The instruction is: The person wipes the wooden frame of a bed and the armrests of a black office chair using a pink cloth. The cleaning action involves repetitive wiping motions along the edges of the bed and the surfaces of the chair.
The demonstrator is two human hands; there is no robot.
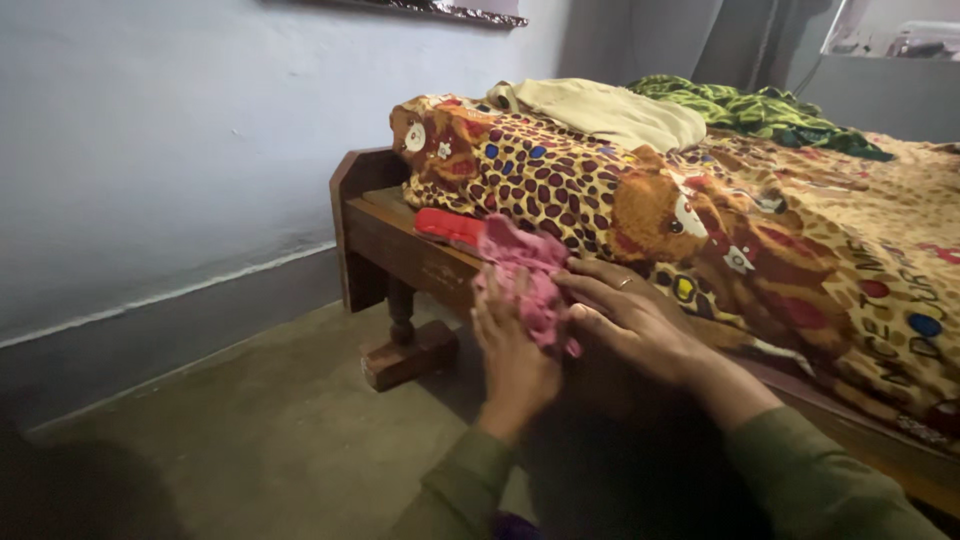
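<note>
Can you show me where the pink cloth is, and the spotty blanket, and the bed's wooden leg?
pink cloth (530,275): head view, on its bunched middle between the hands.
spotty blanket (560,185): head view, on its spotted folded part.
wooden leg (402,315): head view, on the turned post.

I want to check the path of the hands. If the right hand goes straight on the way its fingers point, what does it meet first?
The right hand points left, toward the pink cloth, which its fingertips seem to touch already. Beyond that lies the left hand; depth there is unclear.
</note>
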